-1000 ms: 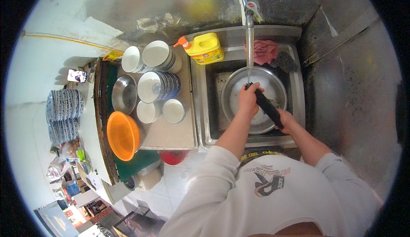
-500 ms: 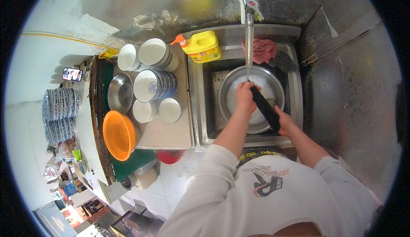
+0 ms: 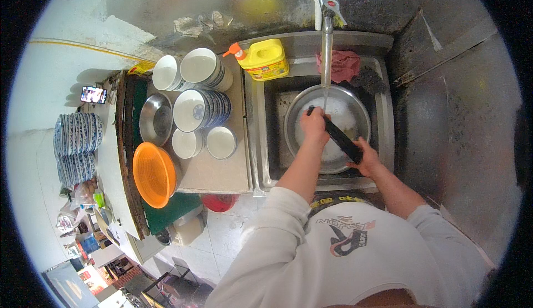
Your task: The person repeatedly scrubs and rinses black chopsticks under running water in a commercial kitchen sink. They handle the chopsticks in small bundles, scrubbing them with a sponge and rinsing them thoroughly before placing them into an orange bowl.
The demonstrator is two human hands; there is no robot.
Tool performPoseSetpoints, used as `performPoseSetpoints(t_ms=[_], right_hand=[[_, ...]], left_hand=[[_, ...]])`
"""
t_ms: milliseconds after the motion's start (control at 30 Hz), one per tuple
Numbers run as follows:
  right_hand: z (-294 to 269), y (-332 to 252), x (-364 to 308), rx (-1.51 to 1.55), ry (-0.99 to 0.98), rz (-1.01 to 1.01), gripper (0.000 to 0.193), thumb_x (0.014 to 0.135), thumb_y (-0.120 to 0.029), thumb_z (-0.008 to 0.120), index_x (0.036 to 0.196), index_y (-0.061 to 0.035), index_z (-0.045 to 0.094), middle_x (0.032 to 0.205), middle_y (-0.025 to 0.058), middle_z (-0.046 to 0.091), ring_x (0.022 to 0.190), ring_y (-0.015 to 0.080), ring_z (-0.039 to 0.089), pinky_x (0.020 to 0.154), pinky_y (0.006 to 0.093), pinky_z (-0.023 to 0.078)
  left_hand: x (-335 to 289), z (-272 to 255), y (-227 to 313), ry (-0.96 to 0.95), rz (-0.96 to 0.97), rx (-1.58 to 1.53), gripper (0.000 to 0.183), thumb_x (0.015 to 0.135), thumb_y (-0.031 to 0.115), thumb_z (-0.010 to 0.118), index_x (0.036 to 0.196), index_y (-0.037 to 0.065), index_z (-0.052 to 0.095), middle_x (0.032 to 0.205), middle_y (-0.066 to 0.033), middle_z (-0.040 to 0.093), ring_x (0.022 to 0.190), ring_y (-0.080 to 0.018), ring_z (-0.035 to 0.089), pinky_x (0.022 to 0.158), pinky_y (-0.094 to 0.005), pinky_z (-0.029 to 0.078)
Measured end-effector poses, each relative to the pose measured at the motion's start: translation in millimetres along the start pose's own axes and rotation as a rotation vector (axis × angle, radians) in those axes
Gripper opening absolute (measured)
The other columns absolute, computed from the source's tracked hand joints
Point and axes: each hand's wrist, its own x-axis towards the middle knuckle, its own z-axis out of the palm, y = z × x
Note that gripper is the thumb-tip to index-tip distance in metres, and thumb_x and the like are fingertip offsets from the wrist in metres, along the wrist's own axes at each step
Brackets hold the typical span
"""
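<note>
Both hands (image 3: 315, 126) grip a long black thing (image 3: 343, 141) above a metal basin (image 3: 296, 127)

The left hand is closed around the upper end, with a short dark tip poking out past the fingers; the right hand (image 3: 368, 159) grasps the lower end. Fingers hide both ends in part, and what kind of thing it is cannot be told. It slants between the hands, lower toward the right one. Under them is the basin, its near rim partly covered by the left forearm; its pale contents blur, so water or suds cannot be told apart.

The basin stands in a sink (image 3: 259, 141). Just beyond the left hand hangs the tap (image 3: 326, 52), a thin stream falling close to the fingers. Past the right hand lie a pink cloth (image 3: 344, 65) and a dark bunched pad, hard to make out.

Left of the left hand, a yellow jug (image 3: 267, 58) sits at the sink's edge. Farther left, the desk (image 3: 233, 174) carries white bowls (image 3: 191, 111), several stacked, beside a steel bowl (image 3: 156, 119) and an orange basket (image 3: 152, 174), neither showing contents. Farthest left are stacked plates (image 3: 78, 136).
</note>
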Motion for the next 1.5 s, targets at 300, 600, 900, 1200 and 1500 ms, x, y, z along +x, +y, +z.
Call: performPoseSetpoints(t_ms=[300, 600, 900, 1200, 1500], right_hand=[[-18, 4, 28, -0.158, 0.011, 0.051, 0.031, 0.096, -0.044, 0.052, 0.102, -0.0149, 0.061, 0.082, 0.003, 0.059, 0.067, 0.0172, 0.054, 0.049, 0.0338, 0.042], [-9, -15, 22, -0.019, 0.105, -0.049, 0.03, 0.097, -0.037, 0.05, 0.091, -0.0088, 0.06, 0.069, 0.0034, 0.055, 0.058, 0.0171, 0.055, 0.043, 0.0354, 0.04], [-8, -9, 6, -0.01, -0.054, -0.025, 0.031, 0.098, -0.041, 0.05, 0.105, -0.0134, 0.061, 0.087, 0.0042, 0.063, 0.069, 0.0177, 0.058, 0.052, 0.0308, 0.043], [-20, 13, 32, -0.111, -0.156, 0.047, 0.032, 0.097, -0.04, 0.053, 0.105, -0.0104, 0.061, 0.082, 0.0025, 0.058, 0.064, 0.0161, 0.055, 0.051, 0.0308, 0.045], [-7, -8, 19, -0.068, 0.028, 0.003, 0.027, 0.097, -0.031, 0.052, 0.098, -0.0074, 0.067, 0.076, 0.0044, 0.059, 0.055, 0.016, 0.052, 0.043, 0.0322, 0.041]], left_hand=[[-11, 7, 4, -0.25, -0.061, 0.013, 0.014, 0.086, 0.005, 0.06, 0.097, 0.003, 0.052, 0.084, -0.0109, 0.06, 0.075, -0.0262, 0.061, 0.072, -0.0385, 0.051], [-26, 13, 5, -0.279, -0.05, 0.01, 0.016, 0.09, 0.012, 0.059, 0.101, 0.004, 0.05, 0.081, -0.0135, 0.06, 0.079, -0.027, 0.063, 0.077, -0.0381, 0.051], [-4, -4, -1, -0.204, -0.033, -0.059, 0.016, 0.088, 0.012, 0.062, 0.098, 0.003, 0.052, 0.083, -0.0132, 0.06, 0.078, -0.0277, 0.064, 0.074, -0.0393, 0.051], [10, -6, -7, -0.259, -0.166, 0.032, 0.012, 0.084, 0.011, 0.056, 0.088, 0.0, 0.058, 0.075, -0.0137, 0.061, 0.072, -0.0282, 0.061, 0.071, -0.0397, 0.051], [-2, -2, -3, -0.349, -0.12, 0.032, 0.017, 0.093, 0.009, 0.057, 0.107, 0.002, 0.052, 0.097, -0.016, 0.063, 0.094, -0.032, 0.062, 0.091, -0.0461, 0.05]])
